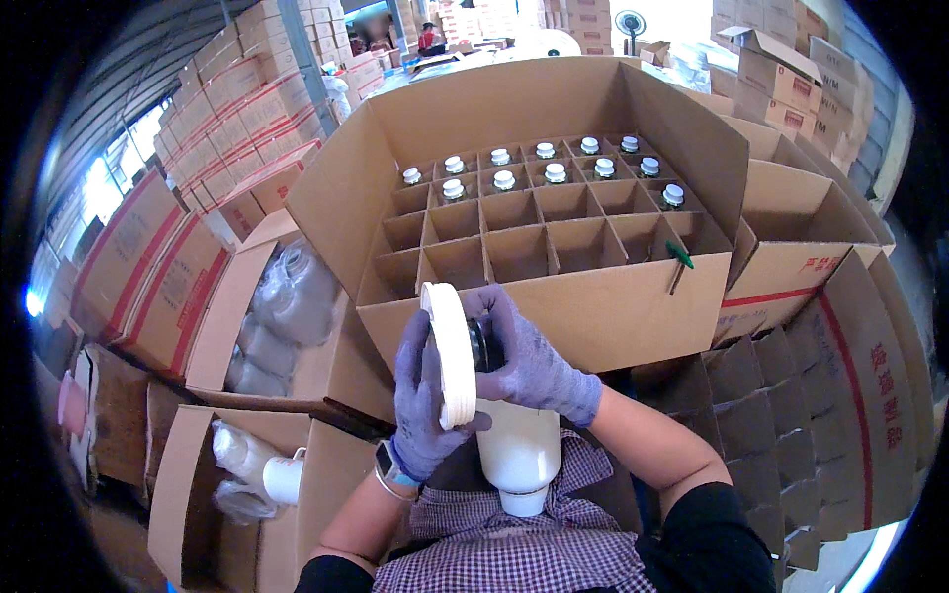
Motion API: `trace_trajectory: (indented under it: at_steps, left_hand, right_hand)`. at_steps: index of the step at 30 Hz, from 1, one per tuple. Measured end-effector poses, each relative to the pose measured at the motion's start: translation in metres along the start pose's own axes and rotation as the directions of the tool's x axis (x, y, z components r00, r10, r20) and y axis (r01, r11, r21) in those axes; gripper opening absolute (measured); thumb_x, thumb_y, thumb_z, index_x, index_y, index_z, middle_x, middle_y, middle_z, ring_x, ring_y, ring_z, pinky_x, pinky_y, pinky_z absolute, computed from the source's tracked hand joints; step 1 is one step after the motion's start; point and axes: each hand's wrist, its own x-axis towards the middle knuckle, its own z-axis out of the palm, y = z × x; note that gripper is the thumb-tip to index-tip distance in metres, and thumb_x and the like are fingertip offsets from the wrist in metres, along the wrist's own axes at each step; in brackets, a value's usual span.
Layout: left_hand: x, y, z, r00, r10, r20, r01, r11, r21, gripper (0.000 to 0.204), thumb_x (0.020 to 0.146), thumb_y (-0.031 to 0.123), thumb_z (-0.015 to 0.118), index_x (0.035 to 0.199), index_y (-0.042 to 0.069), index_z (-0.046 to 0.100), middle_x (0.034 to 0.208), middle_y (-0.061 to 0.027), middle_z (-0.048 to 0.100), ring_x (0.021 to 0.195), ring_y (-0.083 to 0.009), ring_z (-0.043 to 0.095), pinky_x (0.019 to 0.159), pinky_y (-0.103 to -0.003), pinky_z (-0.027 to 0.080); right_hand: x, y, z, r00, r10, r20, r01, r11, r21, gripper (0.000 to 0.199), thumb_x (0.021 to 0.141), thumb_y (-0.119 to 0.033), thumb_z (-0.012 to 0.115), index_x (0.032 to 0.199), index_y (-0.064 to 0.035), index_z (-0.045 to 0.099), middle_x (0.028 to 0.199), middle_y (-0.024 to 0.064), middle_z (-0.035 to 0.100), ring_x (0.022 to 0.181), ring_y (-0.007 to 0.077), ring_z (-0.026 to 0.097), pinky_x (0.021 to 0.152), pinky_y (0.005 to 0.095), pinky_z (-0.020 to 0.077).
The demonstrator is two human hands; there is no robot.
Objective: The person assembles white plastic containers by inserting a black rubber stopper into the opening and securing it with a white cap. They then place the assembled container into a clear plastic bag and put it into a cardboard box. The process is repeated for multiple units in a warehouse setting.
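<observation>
In front of my chest, my left hand [420,400], in a purple glove, grips a white ridged disc [455,356] that looks like a wide lid, seen nearly edge-on. My right hand [529,361], gloved too, closes around a small black round piece [479,346] against the disc's right face; its full shape is hidden by the fingers. Below the hands, a white bottle-shaped container [521,450] lies in my lap, its narrower end towards me. Just beyond is a big open carton [554,306] with cardboard dividers, several white-capped bottles [504,180] standing in its far cells.
A green pen-like tool [680,255] sticks up at the carton's near right. On the left, one open box [222,346] holds clear plastic-wrapped items and a lower box [178,494] holds white containers. Cardboard dividers [761,415] and an open carton [791,237] stand right.
</observation>
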Motion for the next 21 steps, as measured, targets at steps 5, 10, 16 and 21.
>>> trace_trajectory:
  at_steps: [5, 10, 16, 21]
  left_hand:
    - [0.026, 0.027, -0.021, 0.895, -0.36, 0.264, 0.445, 0.681, -0.581, 0.121, 0.077, 0.086, 0.051, 0.157, 0.001, 0.018, 0.152, -0.0188, 0.036, 0.138, -0.0306, 0.042, 0.112, -0.042, 0.039]
    - [0.016, 0.053, -0.021, 0.795, -0.5, 0.345, 0.586, 0.484, -0.649, 0.104, 0.087, 0.086, 0.029, 0.153, 0.006, 0.033, 0.143, -0.0144, 0.05, 0.131, -0.0263, 0.051, 0.108, -0.039, 0.045]
    - [0.018, 0.055, -0.025, 0.815, -0.454, 0.36, 0.555, 0.432, -0.711, 0.086, 0.095, 0.069, 0.042, 0.153, 0.005, 0.032, 0.146, -0.0156, 0.048, 0.132, -0.028, 0.051, 0.11, -0.038, 0.043]
    - [0.034, 0.04, 0.003, 0.97, 0.241, -0.016, -0.225, 0.926, 0.302, 0.115, 0.067, 0.057, 0.084, 0.152, 0.002, 0.03, 0.157, -0.0267, 0.028, 0.142, -0.0428, 0.033, 0.118, -0.05, 0.029]
  right_hand:
    - [-0.004, -0.017, -0.009, 0.954, -0.3, 0.016, 0.276, 0.852, -0.445, 0.071, 0.067, -0.038, 0.086, 0.122, -0.0078, 0.053, 0.099, 0.0147, 0.058, 0.089, 0.0329, 0.061, 0.079, 0.0413, 0.0513]
    - [-0.009, -0.016, 0.002, 0.848, -0.53, 0.021, 0.465, 0.722, -0.513, 0.078, 0.068, -0.046, 0.082, 0.131, -0.0098, 0.054, 0.099, 0.0142, 0.057, 0.088, 0.0335, 0.061, 0.077, 0.0432, 0.0509]
    - [-0.02, -0.016, 0.004, 0.923, -0.371, 0.103, 0.354, 0.714, -0.604, 0.076, 0.074, -0.042, 0.079, 0.136, -0.0092, 0.051, 0.106, 0.0157, 0.06, 0.092, 0.0325, 0.062, 0.083, 0.0416, 0.0521]
    - [-0.015, 0.015, 0.004, 0.989, -0.146, 0.035, 0.15, 0.974, -0.17, 0.064, 0.081, -0.026, 0.077, 0.136, -0.006, 0.052, 0.124, 0.0182, 0.061, 0.11, 0.0338, 0.063, 0.097, 0.0398, 0.051]
